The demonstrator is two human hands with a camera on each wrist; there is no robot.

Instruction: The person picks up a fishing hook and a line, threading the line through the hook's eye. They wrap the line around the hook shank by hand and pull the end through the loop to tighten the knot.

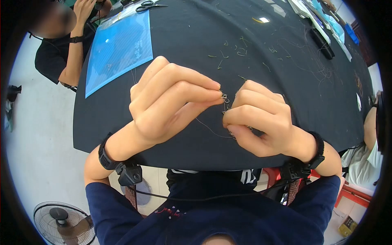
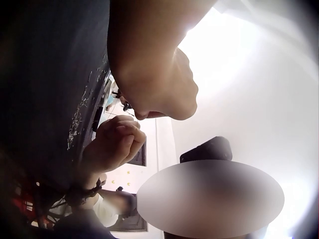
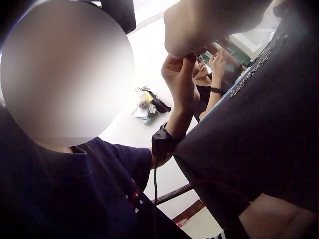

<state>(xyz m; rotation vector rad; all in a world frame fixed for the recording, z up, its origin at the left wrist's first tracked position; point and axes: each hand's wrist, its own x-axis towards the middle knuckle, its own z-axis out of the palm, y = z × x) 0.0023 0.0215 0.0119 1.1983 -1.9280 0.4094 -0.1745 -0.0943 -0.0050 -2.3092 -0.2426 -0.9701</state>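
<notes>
Above the dark cloth, the left hand (image 1: 171,102) pinches a small twisted piece of thin wire or thread (image 1: 225,98) between thumb and fingertips. Close on its right, the right hand (image 1: 261,118) has its fingers curled and its thumb against the index finger, gripping more of the same thin material (image 1: 233,134). A fine strand (image 1: 210,130) loops below between the hands. The left wrist view has the left hand (image 2: 154,84) above the right hand (image 2: 115,144). In the right wrist view the right hand (image 3: 209,25) hides the held piece.
Small greenish scraps (image 1: 241,51) and loose fine threads (image 1: 322,71) lie on the dark tabletop (image 1: 183,41). A blue plastic folder (image 1: 120,53) is at the left, black scissors (image 1: 150,5) behind it. A black case (image 1: 322,43) lies at the right. Another person (image 1: 53,61) sits at the far left.
</notes>
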